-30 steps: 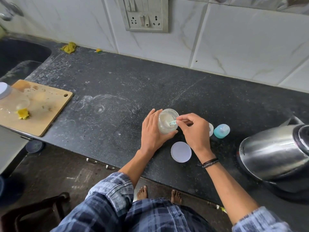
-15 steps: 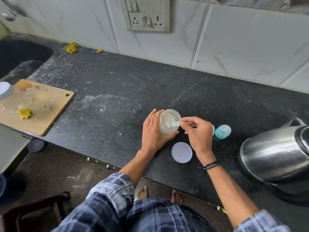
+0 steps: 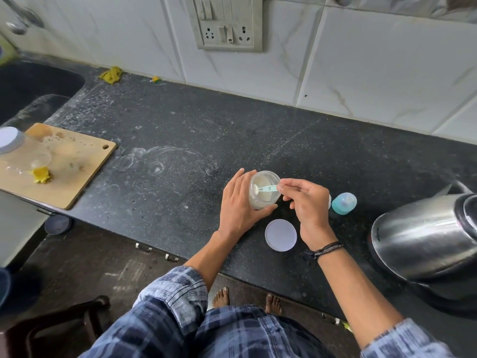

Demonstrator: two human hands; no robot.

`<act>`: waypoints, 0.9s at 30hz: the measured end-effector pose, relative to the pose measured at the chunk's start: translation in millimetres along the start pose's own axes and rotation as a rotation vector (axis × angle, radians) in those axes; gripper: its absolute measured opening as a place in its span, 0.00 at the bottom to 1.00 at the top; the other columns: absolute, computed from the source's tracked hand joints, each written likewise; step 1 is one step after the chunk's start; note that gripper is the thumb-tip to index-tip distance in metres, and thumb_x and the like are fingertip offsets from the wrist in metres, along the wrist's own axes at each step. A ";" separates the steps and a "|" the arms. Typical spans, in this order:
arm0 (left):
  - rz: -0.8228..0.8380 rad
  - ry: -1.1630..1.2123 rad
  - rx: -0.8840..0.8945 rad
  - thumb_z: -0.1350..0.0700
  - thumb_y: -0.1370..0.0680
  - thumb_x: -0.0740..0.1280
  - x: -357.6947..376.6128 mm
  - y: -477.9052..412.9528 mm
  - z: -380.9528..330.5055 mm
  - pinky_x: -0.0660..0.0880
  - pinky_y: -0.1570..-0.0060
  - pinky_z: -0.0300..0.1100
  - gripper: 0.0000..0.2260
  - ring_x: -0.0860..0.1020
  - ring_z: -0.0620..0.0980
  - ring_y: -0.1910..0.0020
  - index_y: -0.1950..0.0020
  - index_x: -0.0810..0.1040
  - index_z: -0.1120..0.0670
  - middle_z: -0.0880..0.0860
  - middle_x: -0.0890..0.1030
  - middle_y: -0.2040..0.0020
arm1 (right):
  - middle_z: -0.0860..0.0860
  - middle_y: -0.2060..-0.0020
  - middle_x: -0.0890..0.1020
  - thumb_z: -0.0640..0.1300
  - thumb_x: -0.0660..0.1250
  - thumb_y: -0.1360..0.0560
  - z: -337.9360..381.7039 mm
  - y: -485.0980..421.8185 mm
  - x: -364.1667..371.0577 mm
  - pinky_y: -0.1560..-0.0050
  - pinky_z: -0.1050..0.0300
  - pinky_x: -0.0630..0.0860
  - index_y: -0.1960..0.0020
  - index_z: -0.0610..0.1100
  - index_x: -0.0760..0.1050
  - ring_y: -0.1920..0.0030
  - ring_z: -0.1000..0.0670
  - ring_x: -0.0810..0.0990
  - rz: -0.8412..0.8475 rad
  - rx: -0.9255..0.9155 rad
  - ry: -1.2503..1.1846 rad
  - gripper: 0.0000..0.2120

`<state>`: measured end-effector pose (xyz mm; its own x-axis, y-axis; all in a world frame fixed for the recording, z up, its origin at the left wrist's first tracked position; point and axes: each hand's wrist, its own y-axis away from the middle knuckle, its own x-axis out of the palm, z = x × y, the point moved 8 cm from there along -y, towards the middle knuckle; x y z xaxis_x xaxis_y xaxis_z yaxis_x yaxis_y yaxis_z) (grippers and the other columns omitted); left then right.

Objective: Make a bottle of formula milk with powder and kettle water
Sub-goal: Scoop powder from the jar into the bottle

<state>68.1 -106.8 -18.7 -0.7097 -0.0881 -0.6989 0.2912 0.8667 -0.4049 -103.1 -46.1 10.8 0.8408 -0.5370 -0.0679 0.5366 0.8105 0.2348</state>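
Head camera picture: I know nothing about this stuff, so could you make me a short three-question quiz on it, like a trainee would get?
1. True or false: the round lid lies on the counter, off the jar.
2. What does the right hand pinch? A) the scoop B) the lid C) the jar
3. Fill in: the steel kettle stands on the person's ___ side.
Key: 1 true; 2 A; 3 right.
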 end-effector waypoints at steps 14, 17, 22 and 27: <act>-0.027 0.002 0.027 0.35 0.31 0.76 1.3 1.7 -5.0 0.60 0.24 0.45 0.41 0.64 0.51 0.22 0.26 0.69 0.55 0.49 0.74 0.29 | 0.55 0.58 0.87 0.36 0.76 0.25 30.2 7.5 15.0 0.53 0.61 0.80 0.51 0.42 0.87 0.57 0.57 0.84 0.004 -0.373 0.494 0.04; -0.032 -0.002 0.036 0.35 0.30 0.75 0.2 1.9 -6.4 0.59 0.24 0.44 0.40 0.65 0.52 0.23 0.27 0.71 0.57 0.51 0.75 0.29 | 0.51 0.56 0.88 0.39 0.76 0.24 34.0 10.6 34.0 0.52 0.52 0.78 0.50 0.45 0.88 0.51 0.47 0.81 0.043 -0.468 0.713 0.04; 0.002 -0.023 0.065 0.33 0.28 0.70 -0.9 2.4 -10.7 0.61 0.24 0.48 0.39 0.64 0.54 0.23 0.27 0.72 0.60 0.53 0.75 0.29 | 0.49 0.57 0.78 0.45 0.74 0.23 24.6 7.4 50.2 0.49 0.49 0.79 0.48 0.54 0.88 0.52 0.46 0.81 0.139 -0.371 0.792 0.07; 0.006 -0.017 0.032 0.34 0.29 0.73 -0.7 3.5 -8.0 0.60 0.24 0.47 0.40 0.64 0.53 0.22 0.27 0.72 0.59 0.53 0.74 0.28 | 0.52 0.56 0.87 0.41 0.77 0.25 28.0 5.2 49.0 0.47 0.52 0.80 0.51 0.50 0.89 0.55 0.54 0.82 0.159 -0.353 0.691 0.05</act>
<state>64.5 -99.8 -15.0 -0.6970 -0.0919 -0.7111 0.3154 0.8514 -0.4192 -61.0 -74.8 35.9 0.7010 -0.2353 -0.6732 0.2997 0.9538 -0.0214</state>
